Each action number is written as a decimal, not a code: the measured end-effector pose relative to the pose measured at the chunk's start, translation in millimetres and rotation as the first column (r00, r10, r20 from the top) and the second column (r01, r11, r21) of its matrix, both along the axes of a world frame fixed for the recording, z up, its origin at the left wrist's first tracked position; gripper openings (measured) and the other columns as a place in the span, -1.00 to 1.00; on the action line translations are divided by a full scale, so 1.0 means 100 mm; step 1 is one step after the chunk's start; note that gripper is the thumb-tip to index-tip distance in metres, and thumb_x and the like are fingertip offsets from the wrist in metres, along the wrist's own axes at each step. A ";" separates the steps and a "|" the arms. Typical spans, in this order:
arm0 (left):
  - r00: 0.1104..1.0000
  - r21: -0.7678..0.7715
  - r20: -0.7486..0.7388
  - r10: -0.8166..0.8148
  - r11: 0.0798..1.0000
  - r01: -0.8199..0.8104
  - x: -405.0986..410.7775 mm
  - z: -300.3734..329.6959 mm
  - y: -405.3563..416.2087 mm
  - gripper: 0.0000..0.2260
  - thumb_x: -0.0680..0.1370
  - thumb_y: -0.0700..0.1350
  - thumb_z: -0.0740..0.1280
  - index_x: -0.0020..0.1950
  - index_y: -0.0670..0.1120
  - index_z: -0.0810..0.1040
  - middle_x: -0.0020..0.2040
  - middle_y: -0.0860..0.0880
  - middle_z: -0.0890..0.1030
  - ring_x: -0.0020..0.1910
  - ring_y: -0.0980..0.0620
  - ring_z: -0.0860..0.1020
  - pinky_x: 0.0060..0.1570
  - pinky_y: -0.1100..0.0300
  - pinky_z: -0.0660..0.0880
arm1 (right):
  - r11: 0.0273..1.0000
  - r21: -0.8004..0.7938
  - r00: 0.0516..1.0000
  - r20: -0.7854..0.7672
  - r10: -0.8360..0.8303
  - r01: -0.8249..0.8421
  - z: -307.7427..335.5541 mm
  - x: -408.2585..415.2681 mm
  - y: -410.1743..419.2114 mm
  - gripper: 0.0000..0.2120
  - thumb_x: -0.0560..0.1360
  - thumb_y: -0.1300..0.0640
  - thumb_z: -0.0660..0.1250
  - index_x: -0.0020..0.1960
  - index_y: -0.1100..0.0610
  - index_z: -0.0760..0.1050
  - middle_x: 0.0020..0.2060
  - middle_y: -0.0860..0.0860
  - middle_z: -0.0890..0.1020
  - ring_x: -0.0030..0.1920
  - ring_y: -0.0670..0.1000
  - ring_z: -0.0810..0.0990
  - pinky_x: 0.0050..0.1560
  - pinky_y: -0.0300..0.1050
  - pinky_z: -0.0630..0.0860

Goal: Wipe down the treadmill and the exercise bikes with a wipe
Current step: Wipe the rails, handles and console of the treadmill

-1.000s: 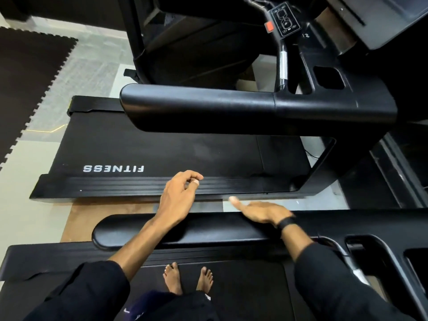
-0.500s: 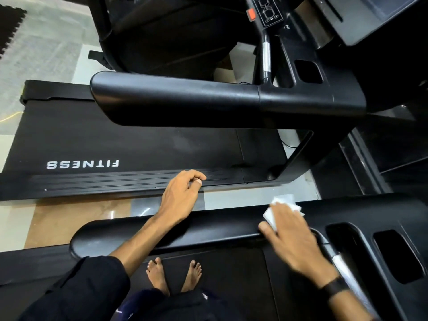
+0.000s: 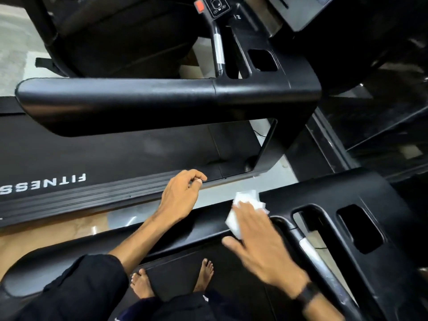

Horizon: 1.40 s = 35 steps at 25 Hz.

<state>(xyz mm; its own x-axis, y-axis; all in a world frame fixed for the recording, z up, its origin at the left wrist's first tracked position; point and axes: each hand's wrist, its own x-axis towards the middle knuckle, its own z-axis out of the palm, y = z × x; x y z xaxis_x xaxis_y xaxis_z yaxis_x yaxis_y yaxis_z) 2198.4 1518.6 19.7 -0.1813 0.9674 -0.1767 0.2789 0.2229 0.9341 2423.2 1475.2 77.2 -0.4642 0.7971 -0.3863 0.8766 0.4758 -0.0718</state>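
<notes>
I stand barefoot on a black treadmill whose left handrail (image 3: 203, 230) crosses the view below centre. My right hand (image 3: 261, 242) lies flat on a crumpled white wipe (image 3: 243, 208), pressing it onto the handrail where it joins the console (image 3: 335, 195). Part of the wipe is hidden under my fingers. My left forearm rests on the same handrail, and my left hand (image 3: 183, 195) hangs beyond it, fingers loosely curled with thumb and forefinger touching, holding nothing I can see.
A second black treadmill stands alongside, its handrail (image 3: 139, 100) high across the view and its deck marked FITNESS (image 3: 44, 184) below. Console cutouts (image 3: 359, 228) and a silver grip bar (image 3: 310, 249) lie right of my right hand. Pale floor shows between the machines.
The wipe came into view under my right hand, which moved right along the handrail toward the console and turned palm down. My left hand has kept its place. The view shifted right.
</notes>
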 end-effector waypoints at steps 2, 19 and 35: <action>1.000 -0.013 -0.019 0.000 1.000 -0.001 0.11 -0.01 0.07 -0.79 0.57 -0.08 0.22 -0.10 0.21 0.57 -0.06 0.08 0.59 -0.02 0.02 0.56 0.10 -0.08 0.52 | 0.981 0.073 0.974 0.125 -0.190 0.182 -0.01 0.51 0.25 0.10 0.29 -0.57 -0.53 0.61 0.13 -0.23 0.59 0.04 -0.22 0.58 0.02 -0.30 0.55 -0.03 -0.31; 0.992 -0.033 -0.129 -0.006 0.999 0.002 1.38 0.09 0.96 -0.81 0.52 0.00 0.19 -0.09 0.20 0.58 -0.11 0.12 0.60 -0.03 0.06 0.58 0.09 -0.07 0.53 | 0.982 -0.121 0.979 0.159 -0.125 0.145 0.06 1.62 1.32 0.02 0.39 -0.51 -0.34 0.61 0.16 -0.15 0.60 0.13 -0.15 0.58 0.09 -0.29 0.56 0.11 -0.27; 0.977 -0.070 -0.001 -0.213 0.975 0.212 1.56 -0.09 1.54 -0.82 0.50 0.02 0.16 -0.13 0.22 0.55 -0.12 0.08 0.60 -0.07 0.02 0.58 0.05 -0.03 0.52 | 0.869 0.069 0.849 0.186 -0.495 0.491 0.05 1.89 1.26 -0.02 0.39 -0.50 -0.47 0.60 0.13 -0.31 0.57 0.06 -0.31 0.54 0.03 -0.42 0.54 0.09 -0.33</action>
